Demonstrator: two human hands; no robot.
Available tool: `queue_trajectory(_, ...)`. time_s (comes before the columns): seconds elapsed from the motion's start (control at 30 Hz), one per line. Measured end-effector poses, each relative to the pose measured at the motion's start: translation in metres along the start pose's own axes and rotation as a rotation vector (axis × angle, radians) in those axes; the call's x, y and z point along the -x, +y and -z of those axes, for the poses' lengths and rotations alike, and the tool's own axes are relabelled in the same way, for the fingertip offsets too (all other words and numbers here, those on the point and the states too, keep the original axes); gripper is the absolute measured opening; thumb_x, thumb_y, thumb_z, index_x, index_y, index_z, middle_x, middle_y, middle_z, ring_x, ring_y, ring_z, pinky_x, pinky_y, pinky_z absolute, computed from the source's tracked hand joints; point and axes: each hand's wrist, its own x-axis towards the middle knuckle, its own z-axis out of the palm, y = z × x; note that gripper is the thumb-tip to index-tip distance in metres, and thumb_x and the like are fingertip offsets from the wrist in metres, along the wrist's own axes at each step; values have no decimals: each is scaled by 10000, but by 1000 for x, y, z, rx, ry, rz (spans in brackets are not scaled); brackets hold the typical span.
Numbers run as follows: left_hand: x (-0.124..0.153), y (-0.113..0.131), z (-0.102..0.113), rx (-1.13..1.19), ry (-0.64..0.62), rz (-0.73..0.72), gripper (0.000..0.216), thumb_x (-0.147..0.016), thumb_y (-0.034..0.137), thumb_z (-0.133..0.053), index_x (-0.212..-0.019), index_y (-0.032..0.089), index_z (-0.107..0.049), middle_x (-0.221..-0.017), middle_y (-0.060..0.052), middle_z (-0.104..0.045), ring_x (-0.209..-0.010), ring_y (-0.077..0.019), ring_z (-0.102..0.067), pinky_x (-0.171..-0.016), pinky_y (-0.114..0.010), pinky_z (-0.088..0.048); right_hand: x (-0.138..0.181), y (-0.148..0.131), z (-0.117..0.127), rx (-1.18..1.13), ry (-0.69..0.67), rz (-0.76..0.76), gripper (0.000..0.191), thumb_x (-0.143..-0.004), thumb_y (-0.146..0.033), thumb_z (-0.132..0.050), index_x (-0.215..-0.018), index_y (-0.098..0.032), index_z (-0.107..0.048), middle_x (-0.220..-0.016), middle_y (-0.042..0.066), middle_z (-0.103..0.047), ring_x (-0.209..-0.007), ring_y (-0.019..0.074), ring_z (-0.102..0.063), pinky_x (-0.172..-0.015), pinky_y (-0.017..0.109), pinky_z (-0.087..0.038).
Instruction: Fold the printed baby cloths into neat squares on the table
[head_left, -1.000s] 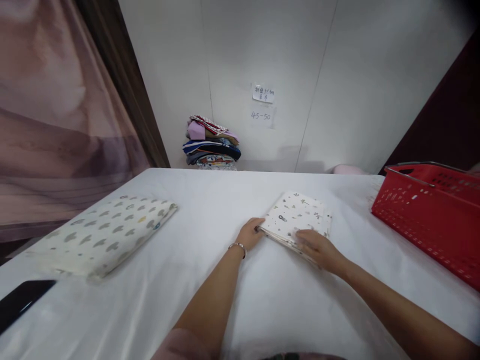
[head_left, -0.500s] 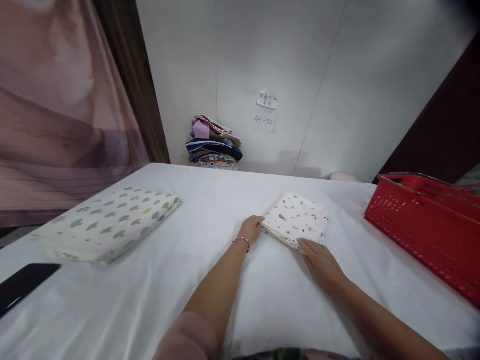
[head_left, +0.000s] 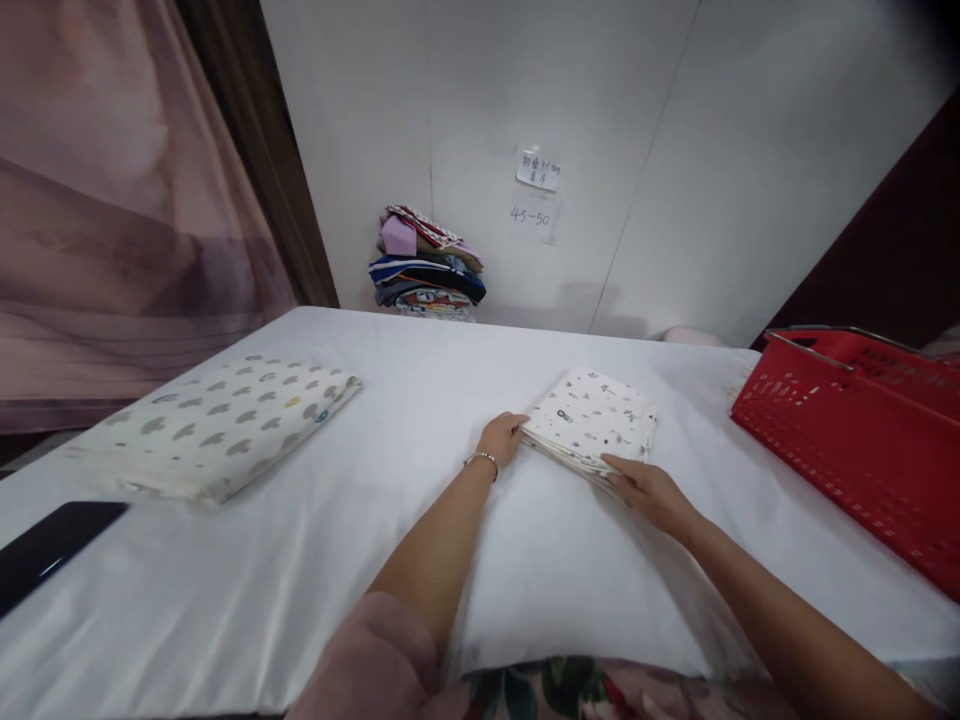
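Observation:
A folded white cloth with small grey prints lies on the white-covered table, its stacked layers showing along the near edge. My left hand, with a bracelet at the wrist, pinches the cloth's left corner between thumb and fingers. At the near right corner, my right hand grips the layered edge, thumb and fingers on either side of it. Farther left rests a folded cream cloth with grey mushroom-like shapes, apart from both hands.
A red plastic basket stands at the table's right side. A dark flat device lies at the left edge. Several folded fabrics are piled against the wall behind the table. Handwritten paper notes hang on the wall.
The view has tilted slightly downward. My right hand has gone from lying flat at the cloth's near corner to gripping its edge, which looks slightly raised. My left hand keeps its corner.

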Motion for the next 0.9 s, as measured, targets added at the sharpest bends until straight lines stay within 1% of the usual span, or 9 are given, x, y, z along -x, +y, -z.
queue_trajectory(0.07,0,-1,-1,5,-5,1,312,-777,135,-474,-1033,222,-630,-963,-12,-618,-869,-143,-571,-847,-263,-441,-2,-2,1,49,-19,-14,399,-857,-385,-386,-1204,-266,-543,-1155,10,-607,-1024,229,-573,-834,351,-470)
queue_trajectory(0.17,0,-2,-1,8,-17,6,324,-777,151,-467,-1052,232,-618,-965,-4,-611,-849,-138,-570,-828,-258,-446,-4,-9,0,182,-43,34,390,-857,-340,-395,-1221,-275,-518,-1193,6,-581,-1056,218,-547,-841,342,-451)
queue_trajectory(0.23,1,-1,-1,-6,-24,11,330,-773,162,-469,-1061,237,-612,-957,1,-610,-831,-133,-570,-815,-249,-450,-6,-16,-2,275,-49,48,400,-860,-303,-388,-1244,-259,-491,-1208,24,-567,-1070,217,-527,-827,333,-443)
queue_trajectory(0.37,3,4,0,-43,-19,4,356,-755,176,-492,-1091,239,-594,-1015,0,-601,-875,-141,-568,-827,-242,-446,-15,-30,-11,401,15,86,392,-866,-268,-385,-1241,-213,-487,-1196,75,-552,-1065,225,-492,-840,334,-404)
queue_trajectory(0.5,5,8,1,-60,-33,8,400,-745,173,-500,-1132,246,-568,-1135,-1,-564,-943,-153,-561,-860,-248,-438,-26,-39,-19,447,73,129,376,-865,-254,-406,-1224,-179,-493,-1135,113,-547,-996,232,-482,-830,337,-383)
queue_trajectory(0.67,5,7,0,-51,-51,-6,426,-747,178,-496,-1163,249,-550,-1187,-1,-534,-985,-157,-551,-887,-260,-436,-33,-39,-21,450,95,86,347,-884,-235,-359,-1199,-194,-499,-1088,100,-545,-974,215,-471,-760,296,-383)
queue_trajectory(0.8,6,8,-2,-45,-43,-89,494,-707,152,-528,-1192,245,-538,-1303,-11,-448,-1144,-181,-453,-971,-281,-384,-33,-37,-20,465,54,90,340,-886,-244,-362,-1195,-204,-498,-1059,91,-552,-949,205,-479,-746,285,-375)
queue_trajectory(0.9,6,12,-5,-79,-51,-202,524,-665,113,-554,-1170,254,-560,-1348,-18,-406,-1232,-207,-355,-1034,-346,-316,-34,-37,-20,474,73,86,339,-890,-259,-366,-1199,-202,-493,-1075,90,-545,-949,204,-479,-741,284,-374)
